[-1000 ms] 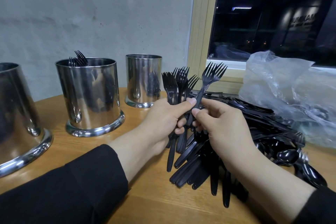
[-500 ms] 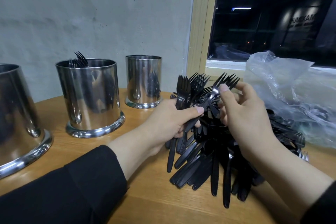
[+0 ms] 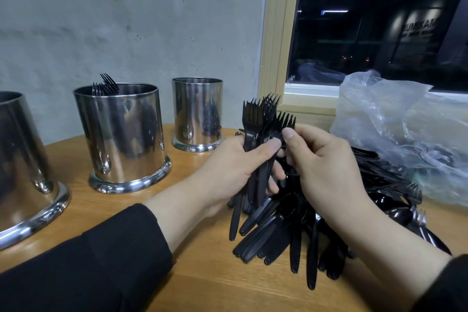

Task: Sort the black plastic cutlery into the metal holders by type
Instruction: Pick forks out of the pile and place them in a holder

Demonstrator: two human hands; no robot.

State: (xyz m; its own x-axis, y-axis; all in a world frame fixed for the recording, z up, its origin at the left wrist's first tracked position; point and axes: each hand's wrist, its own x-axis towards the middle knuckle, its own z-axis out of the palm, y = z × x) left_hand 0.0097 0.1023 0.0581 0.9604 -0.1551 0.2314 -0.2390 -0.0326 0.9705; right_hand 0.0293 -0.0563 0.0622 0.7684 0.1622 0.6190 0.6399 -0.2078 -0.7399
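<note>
My left hand [image 3: 235, 170] grips a bundle of black plastic forks [image 3: 255, 119] upright, tines up, above the table. My right hand [image 3: 321, 162] pinches one more fork [image 3: 286, 121] against that bundle, thumb beside my left thumb. Below both hands lies a heap of black cutlery [image 3: 283, 230] with handles fanning toward me. Three metal holders stand on the left: a near one [image 3: 20, 167] cut off by the frame edge, a middle one [image 3: 119, 134] with fork tines [image 3: 106, 86] showing above its rim, and a smaller far one [image 3: 197, 114].
A crumpled clear plastic bag [image 3: 395, 129] lies at the right over more cutlery, with spoons [image 3: 400, 213] at its lower edge. The wooden table [image 3: 197, 281] curves round at the back. A concrete wall and a window frame [image 3: 276, 58] stand behind.
My right hand carried a single fork in from the right and now presses it against the bundle in my left hand. The bundle has tilted more upright.
</note>
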